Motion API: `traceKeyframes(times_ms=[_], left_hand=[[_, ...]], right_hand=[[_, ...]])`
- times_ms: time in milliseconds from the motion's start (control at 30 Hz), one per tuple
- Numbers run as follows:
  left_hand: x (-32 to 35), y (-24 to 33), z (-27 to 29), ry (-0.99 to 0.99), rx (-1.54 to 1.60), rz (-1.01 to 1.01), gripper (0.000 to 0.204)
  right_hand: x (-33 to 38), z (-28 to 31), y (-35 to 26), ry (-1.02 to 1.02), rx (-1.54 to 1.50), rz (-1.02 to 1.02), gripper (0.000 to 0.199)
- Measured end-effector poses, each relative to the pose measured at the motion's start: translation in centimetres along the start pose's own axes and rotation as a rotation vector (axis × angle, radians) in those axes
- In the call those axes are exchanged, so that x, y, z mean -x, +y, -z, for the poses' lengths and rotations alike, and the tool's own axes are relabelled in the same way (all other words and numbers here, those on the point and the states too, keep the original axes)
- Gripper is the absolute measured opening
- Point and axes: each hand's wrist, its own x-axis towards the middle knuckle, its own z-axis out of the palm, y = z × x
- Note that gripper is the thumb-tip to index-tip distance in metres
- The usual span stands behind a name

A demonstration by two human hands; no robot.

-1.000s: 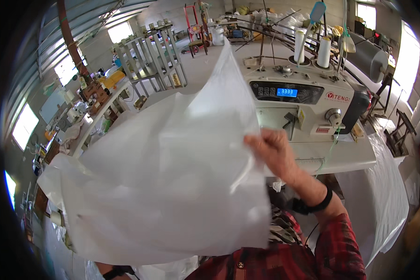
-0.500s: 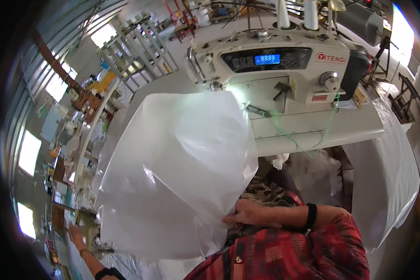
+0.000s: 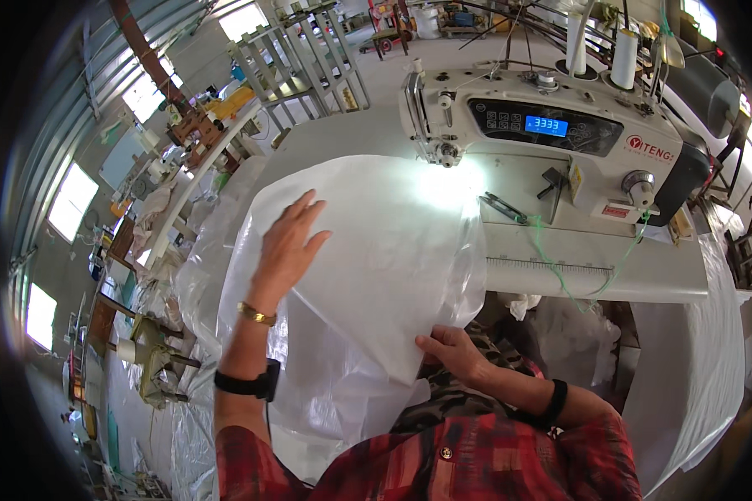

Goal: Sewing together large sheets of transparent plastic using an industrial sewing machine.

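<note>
A large glossy white plastic sheet [image 3: 368, 242] lies over the left part of the sewing table and hangs down its front edge toward my lap. My left hand [image 3: 288, 242] rests on the sheet's upper left part, palm down with the fingers stretched out. Lower down, my right hand [image 3: 455, 351] pinches the sheet's right edge, thumb on top; its other fingers are partly hidden. The sheet's far right part reaches near the needle area of a white sewing machine [image 3: 447, 125], where a bright lamp glares.
Right of the sheet, thread snips [image 3: 504, 207] and a small black tool [image 3: 550, 182] lie on the machine table [image 3: 593, 280]. Green thread [image 3: 543, 250] trails over its edge. White thread cones [image 3: 623, 60] stand behind the machine. More plastic [image 3: 693, 376] hangs at the right.
My left hand has come from the far lower left onto the sheet. The sheet now lies flatter and lower across the table. My right hand keeps its pinch on the edge.
</note>
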Motion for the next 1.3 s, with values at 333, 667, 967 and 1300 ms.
traceKeyframes(times_ms=[333, 667, 967, 1300], left_hand=[[-9.5, 4.7, -10.1, 0.003, 0.166, -0.164, 0.037], [-4.5, 2.2, -13.4, -0.241, 0.196, 0.27, 0.072], [-6.9, 3.5, -14.2, -0.205, 0.118, -0.106, 0.06], [-7.7, 7.2, -16.4, -0.04, 0.466, -0.063, 0.037]], right_hand=[[0.9, 1.0, -1.2, -0.285, 0.252, 0.046, 0.034], [-0.5, 9.3, -10.4, 0.358, 1.137, 0.678, 0.015], [-6.1, 15.4, -12.9, 0.641, 1.751, 0.465, 0.014], [-11.8, 11.6, -14.9, 0.481, 1.576, 0.454, 0.016]])
